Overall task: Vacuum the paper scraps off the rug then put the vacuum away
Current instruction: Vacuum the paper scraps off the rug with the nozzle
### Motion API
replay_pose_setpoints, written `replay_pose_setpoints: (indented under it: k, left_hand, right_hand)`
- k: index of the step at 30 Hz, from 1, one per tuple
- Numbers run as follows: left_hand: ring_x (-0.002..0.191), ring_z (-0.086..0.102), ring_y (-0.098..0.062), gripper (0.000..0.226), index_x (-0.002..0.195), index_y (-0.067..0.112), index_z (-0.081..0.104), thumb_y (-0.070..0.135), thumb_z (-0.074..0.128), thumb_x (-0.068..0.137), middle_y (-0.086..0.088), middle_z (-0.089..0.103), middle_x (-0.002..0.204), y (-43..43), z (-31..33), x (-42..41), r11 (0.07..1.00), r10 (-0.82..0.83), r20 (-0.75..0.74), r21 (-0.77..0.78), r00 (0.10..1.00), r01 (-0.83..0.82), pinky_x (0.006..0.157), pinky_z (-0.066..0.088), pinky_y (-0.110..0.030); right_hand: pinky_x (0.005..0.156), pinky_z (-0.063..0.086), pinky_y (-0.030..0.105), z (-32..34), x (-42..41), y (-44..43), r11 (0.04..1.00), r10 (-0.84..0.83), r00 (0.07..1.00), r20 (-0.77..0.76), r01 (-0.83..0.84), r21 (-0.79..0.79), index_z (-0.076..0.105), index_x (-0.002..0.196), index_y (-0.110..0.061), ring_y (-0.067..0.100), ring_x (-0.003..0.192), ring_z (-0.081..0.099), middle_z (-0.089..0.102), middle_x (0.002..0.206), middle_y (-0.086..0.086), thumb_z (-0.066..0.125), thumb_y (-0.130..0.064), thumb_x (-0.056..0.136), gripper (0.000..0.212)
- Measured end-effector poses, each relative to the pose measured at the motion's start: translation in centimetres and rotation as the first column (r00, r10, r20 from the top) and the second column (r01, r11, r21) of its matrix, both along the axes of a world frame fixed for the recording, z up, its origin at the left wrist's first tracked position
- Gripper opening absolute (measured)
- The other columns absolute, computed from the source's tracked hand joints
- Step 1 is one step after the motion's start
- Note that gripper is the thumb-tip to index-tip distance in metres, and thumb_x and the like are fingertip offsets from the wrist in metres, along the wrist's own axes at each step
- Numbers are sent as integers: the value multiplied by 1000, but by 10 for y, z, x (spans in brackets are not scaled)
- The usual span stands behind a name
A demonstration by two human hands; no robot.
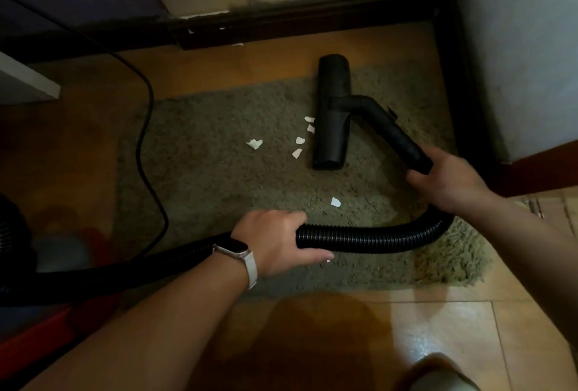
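On the rug, toward its far right corner, the floor head is laid flat, just beside the paper scraps at the rug's middle. The tube is grasped by the right hand, fingers wrapped round it; the ribbed hose is held by the left hand, fingers curled over it. The sweep is judged best done broadside: the head should be kept flat on the pile and drawn toward the rug's left side, with hose slack fed forward. The head's long axis runs from the rug's near edge to its far edge, the far end overhanging it.
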State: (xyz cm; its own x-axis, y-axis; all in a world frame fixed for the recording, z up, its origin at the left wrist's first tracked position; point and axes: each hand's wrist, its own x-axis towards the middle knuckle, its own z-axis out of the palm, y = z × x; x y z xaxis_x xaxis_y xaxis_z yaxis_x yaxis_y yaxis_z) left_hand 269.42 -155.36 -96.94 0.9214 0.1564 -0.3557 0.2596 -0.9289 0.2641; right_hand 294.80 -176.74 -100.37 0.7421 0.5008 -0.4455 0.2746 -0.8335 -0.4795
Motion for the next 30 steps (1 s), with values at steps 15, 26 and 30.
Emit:
replay_pose_setpoints:
  k: [15,26,30]
  left_hand:
    - [67,57,-8,80,94,32,59,97,23,65,13,58,74,9,1,-22,1000,18,-7,-14,1000,-18,59,45,-27]
    - [64,56,-7,74,89,32,55,96,27,68,14,55,71,-2,1,-20,998,-39,14,-39,999,39,59,49,-27]
    - [64,56,-4,75,88,32,54,98,27,65,14,55,70,-4,3,-13,998,-44,-10,-54,999,44,62,54,-30]
  right_hand:
    - [52,36,24,-1,-9,69,894,425,905,3,-419,-159,40,142,-43,2,64,49,50,76,-16,69,-42,85,63]
    - [55,45,29,11,-16,33,919,363,932,-12,-360,-162,41,135,-48,8,69,59,60,81,-11,66,-39,88,54]
    - [52,43,27,16,-15,17,938,297,955,1,-291,-185,41,137,-45,8,68,59,59,81,-10,65,-37,90,54]
